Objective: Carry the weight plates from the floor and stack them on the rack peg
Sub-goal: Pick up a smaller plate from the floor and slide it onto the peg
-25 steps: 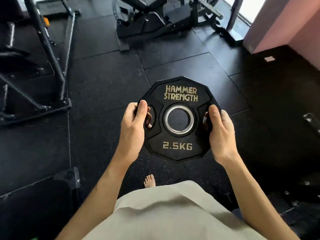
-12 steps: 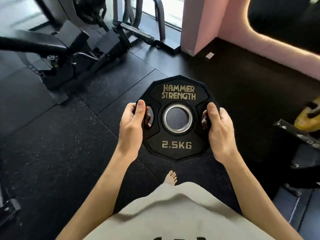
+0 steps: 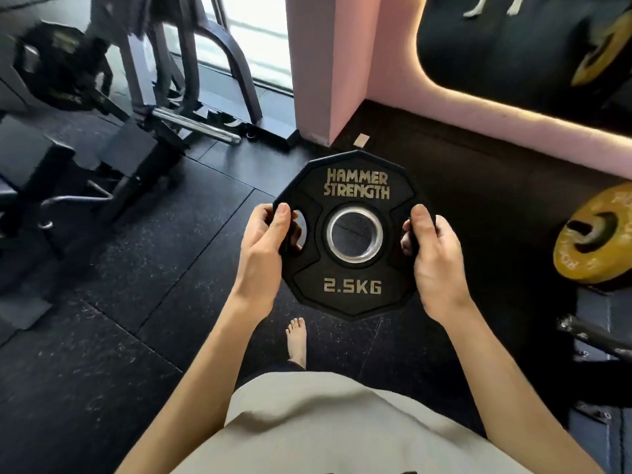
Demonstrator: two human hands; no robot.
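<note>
My left hand point(image 3: 263, 248) and right hand point(image 3: 436, 251) both curl tight around the side grip slots of the black 2.5 kg weight plate point(image 3: 354, 234), thumbs on its face. I hold it out before my waist, arms half extended, above the floor point(image 3: 119, 319).

Both hands point(image 3: 265, 249) gripping black 2.5KG weight plate point(image 3: 354, 268), yellow plate point(image 3: 593, 236) right

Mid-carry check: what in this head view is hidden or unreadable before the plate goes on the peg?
- Yellow plate: lettering blurred; its peg is mostly hidden behind it, and the right edge cuts off the rack.
- Black plate: rear face unseen; left hand and right hand cover the grip slots.
- Fingers behind the plate: mostly hidden.
- Machine, upper left: motion-blurred.
</note>
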